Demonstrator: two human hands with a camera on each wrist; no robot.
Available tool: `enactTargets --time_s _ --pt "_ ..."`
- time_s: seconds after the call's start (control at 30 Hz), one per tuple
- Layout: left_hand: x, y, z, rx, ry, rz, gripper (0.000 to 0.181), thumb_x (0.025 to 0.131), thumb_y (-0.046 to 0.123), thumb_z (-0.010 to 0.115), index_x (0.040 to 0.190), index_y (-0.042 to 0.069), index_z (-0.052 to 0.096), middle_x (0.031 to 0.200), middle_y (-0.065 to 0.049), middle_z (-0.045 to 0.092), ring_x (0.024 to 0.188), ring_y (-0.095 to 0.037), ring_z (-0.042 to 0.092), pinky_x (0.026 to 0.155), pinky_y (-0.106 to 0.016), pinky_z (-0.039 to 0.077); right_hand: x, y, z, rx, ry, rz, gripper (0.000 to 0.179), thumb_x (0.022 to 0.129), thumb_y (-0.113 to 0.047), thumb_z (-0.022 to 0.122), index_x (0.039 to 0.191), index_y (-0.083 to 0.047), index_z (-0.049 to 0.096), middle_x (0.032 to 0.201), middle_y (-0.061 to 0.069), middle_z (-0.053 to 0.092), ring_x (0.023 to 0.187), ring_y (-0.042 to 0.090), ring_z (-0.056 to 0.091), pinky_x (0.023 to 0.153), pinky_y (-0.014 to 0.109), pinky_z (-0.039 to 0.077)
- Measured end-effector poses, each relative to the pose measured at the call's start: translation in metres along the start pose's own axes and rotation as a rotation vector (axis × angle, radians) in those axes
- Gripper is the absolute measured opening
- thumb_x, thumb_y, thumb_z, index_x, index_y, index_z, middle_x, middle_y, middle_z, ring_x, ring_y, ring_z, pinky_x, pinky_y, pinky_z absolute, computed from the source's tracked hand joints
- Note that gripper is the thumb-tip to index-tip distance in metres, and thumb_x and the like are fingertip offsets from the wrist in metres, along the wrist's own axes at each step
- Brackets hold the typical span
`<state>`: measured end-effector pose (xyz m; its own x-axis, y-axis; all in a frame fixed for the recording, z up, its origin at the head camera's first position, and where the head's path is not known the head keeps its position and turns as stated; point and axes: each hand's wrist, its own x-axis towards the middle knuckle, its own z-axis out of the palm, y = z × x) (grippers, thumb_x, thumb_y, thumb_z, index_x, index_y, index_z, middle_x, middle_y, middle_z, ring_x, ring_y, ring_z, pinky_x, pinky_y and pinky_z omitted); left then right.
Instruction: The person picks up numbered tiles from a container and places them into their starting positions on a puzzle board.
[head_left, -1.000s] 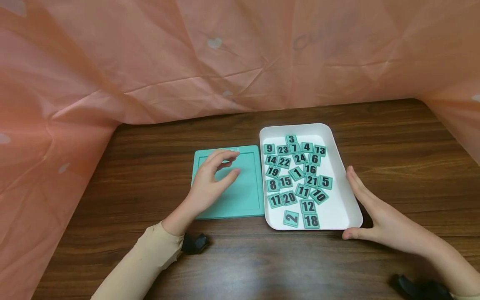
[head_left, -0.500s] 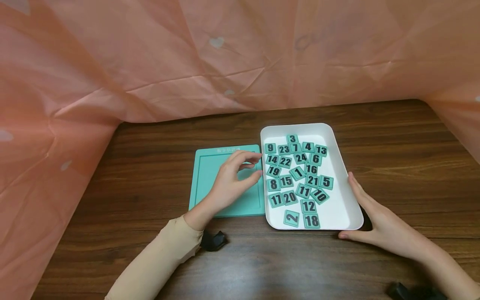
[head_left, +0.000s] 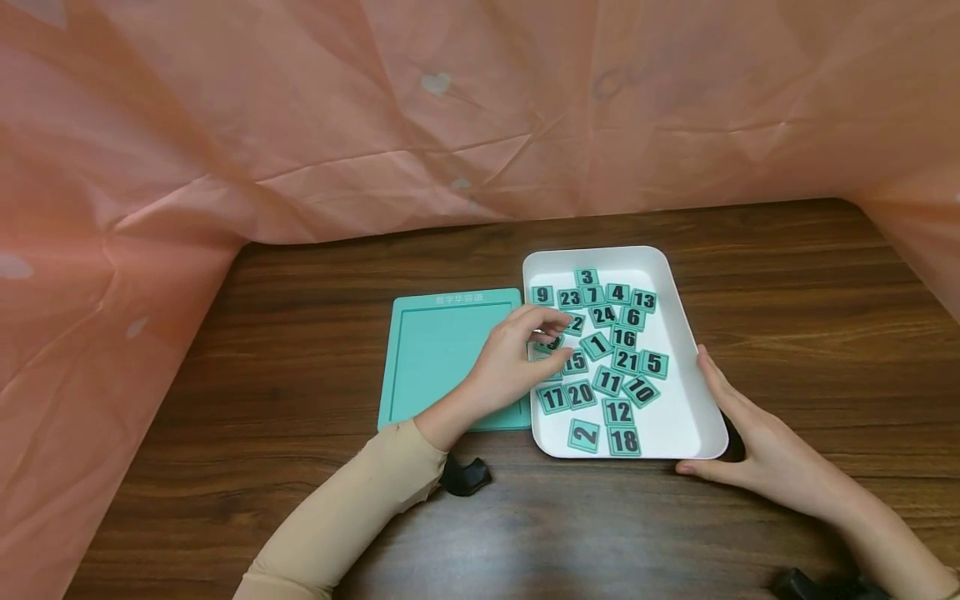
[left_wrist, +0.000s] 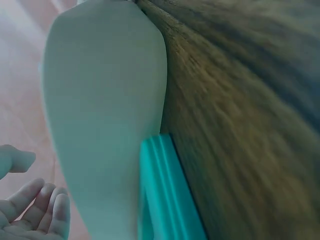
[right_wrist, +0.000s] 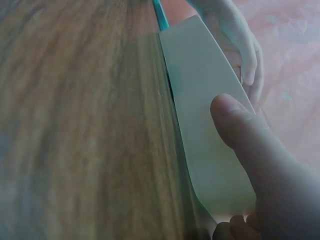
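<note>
White tray [head_left: 690, 417] on bench [head_left: 787, 292], numbered tiles [head_left: 626, 361] scattered inside. Left hand [head_left: 517, 357] above tray's left part, thumb and bent fingers apart, nothing held. Right hand [head_left: 776, 454] holds tray's near right corner between spread thumb and fingers. Teal board [head_left: 442, 358] just left of tray; pink cloth [head_left: 337, 125] behind tray.

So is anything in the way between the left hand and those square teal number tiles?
Nothing visible is: the left hand hangs over the square teal number tiles, past the left wall of the white rectangular tray.
</note>
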<state>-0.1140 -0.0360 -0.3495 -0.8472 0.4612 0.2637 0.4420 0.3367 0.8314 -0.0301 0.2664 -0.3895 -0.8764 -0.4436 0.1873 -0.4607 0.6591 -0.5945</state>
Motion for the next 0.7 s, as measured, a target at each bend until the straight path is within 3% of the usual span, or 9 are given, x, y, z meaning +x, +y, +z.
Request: enactTargets --time_s 0.3,0.7 --pt "0.019 -0.001 0.018 0.051 -0.036 -0.008 0.028 0.087 0.005 0.067 0.115 -0.001 0.062 0.105 -0.009 0.058 0.095 -0.022 0.057 0.085 -0.025 0.048 0.0 0.001 0.001 0.008 -0.002 -0.001 0.126 0.063 -0.026 0.09 0.154 -0.012 0.005 0.157 0.014 0.011 0.136 -0.007 0.01 0.097 0.001 0.013" --pt "0.038 -0.003 0.036 0.226 -0.066 -0.041 0.024 0.088 0.009 0.069 0.11 0.002 0.065 0.101 -0.004 0.059 0.09 -0.014 0.057 0.077 -0.013 0.044 0.001 0.001 0.0 0.026 -0.002 -0.004 0.125 0.063 -0.024 0.09 0.154 -0.012 0.005 0.157 0.017 0.011 0.137 -0.005 0.01 0.098 0.001 0.014"
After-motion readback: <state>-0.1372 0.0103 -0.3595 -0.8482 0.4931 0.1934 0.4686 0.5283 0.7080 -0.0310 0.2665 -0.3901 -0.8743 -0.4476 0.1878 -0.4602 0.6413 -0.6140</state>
